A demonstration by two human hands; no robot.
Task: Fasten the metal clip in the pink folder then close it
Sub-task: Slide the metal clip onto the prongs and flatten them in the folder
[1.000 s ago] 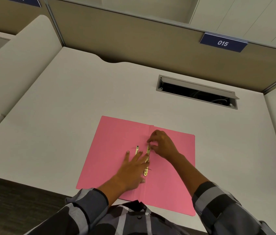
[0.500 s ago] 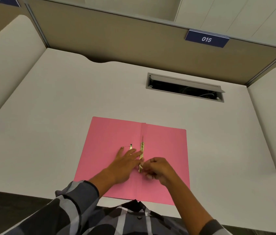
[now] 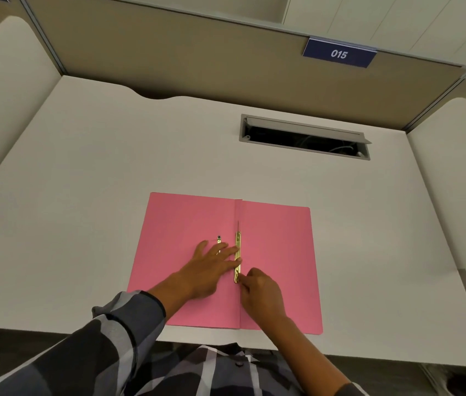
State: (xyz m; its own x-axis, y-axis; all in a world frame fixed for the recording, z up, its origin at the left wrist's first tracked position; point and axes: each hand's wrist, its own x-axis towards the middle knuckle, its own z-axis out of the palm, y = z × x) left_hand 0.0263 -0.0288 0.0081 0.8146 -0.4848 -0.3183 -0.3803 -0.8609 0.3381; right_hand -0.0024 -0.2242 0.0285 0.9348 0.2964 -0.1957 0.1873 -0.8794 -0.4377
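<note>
The pink folder (image 3: 277,252) lies open and flat on the white desk near its front edge. A gold metal clip (image 3: 237,247) runs along the centre fold, with a thin prong standing at its far end. A second small metal piece (image 3: 219,239) lies on the left leaf. My left hand (image 3: 208,267) rests flat on the left leaf, fingers spread, fingertips pressing the middle of the clip. My right hand (image 3: 260,290) has its fingers curled, pinching at the near end of the clip.
A cable slot (image 3: 303,137) with an open grey lid is set in the desk (image 3: 111,181) behind the folder. Beige partition walls enclose the desk on three sides, with a blue sign "015" (image 3: 339,54) at the back right.
My right hand has moved from the far end of the clip down to its near end. My left hand stays flat on the left leaf. The view has shifted to the right.
</note>
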